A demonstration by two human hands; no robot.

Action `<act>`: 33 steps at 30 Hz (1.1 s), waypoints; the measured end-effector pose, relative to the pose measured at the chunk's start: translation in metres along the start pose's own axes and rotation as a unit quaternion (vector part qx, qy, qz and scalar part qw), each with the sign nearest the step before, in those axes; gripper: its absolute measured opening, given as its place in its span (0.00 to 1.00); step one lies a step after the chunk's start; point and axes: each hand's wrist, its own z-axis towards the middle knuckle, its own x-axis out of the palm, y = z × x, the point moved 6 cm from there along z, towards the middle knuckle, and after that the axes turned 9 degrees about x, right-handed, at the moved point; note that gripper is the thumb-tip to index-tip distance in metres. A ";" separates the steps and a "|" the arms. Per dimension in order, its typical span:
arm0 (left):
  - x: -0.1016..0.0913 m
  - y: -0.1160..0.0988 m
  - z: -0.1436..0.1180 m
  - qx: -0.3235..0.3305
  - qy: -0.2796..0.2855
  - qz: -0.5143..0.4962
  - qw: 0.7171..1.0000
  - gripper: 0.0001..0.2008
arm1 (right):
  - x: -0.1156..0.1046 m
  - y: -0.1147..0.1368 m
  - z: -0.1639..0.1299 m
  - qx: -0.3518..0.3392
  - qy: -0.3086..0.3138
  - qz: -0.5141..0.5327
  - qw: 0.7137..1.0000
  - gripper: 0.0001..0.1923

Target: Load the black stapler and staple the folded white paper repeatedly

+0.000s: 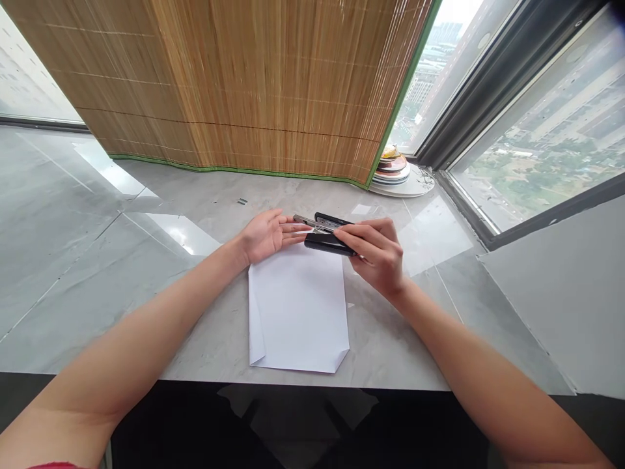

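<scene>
Pinching the splayed black stapler (pixel 330 243) by its rear, our right grip (pixel 375 251) leaves the inner rail (pixel 305 221) clear above the far edge of the paper (pixel 299 316) on the desk (pixel 390 352). Our left grip (pixel 266 236), spread palm-up, sits beside the rail, likely to steady it; contact we cannot tell.

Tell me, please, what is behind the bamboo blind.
Stacked plates peek out past the bamboo blind at lower right, and window glass shows on either side; whatever else the blind covers cannot be seen.
</scene>
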 end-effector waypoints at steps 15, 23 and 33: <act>-0.014 -0.004 0.001 0.016 -0.096 -0.045 0.994 0.10 | -0.008 -0.016 0.005 0.198 -0.066 0.024 0.978 0.10; -0.007 -0.012 -0.001 0.039 -0.077 -0.046 0.995 0.15 | 0.041 -0.007 -0.015 0.366 0.203 0.264 0.869 0.14; 0.001 -0.021 -0.005 0.188 0.028 0.245 0.951 0.18 | 0.049 0.005 -0.013 0.255 0.276 0.189 0.907 0.11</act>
